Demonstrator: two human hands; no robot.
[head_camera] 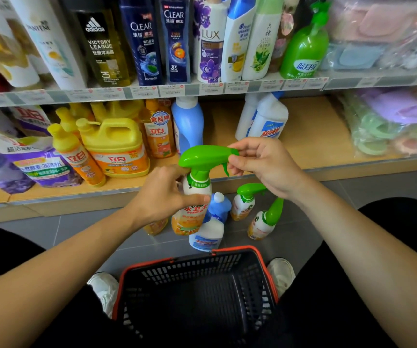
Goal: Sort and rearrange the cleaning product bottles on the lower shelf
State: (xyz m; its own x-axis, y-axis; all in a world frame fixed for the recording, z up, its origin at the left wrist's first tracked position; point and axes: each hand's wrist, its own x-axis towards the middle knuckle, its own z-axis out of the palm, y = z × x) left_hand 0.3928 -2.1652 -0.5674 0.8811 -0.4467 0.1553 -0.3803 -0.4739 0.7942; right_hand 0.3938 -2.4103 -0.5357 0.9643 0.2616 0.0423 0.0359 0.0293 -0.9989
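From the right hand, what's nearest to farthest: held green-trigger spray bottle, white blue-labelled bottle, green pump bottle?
1. Green-trigger spray bottle: right hand pinches its nozzle.
2. White blue-labelled bottle: lower shelf, just behind.
3. Green pump bottle: upper shelf.

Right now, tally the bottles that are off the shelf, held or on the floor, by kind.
Green-trigger spray bottles: 3
Blue bottle: 1
White bottle: 1
Orange bottle: 1
Total: 6

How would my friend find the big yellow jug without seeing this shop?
Look at the lower shelf, left of the blue bottle. At the front stands the yellow jug: wide, with a carry handle on top, unlike the slim orange bottles beside it.
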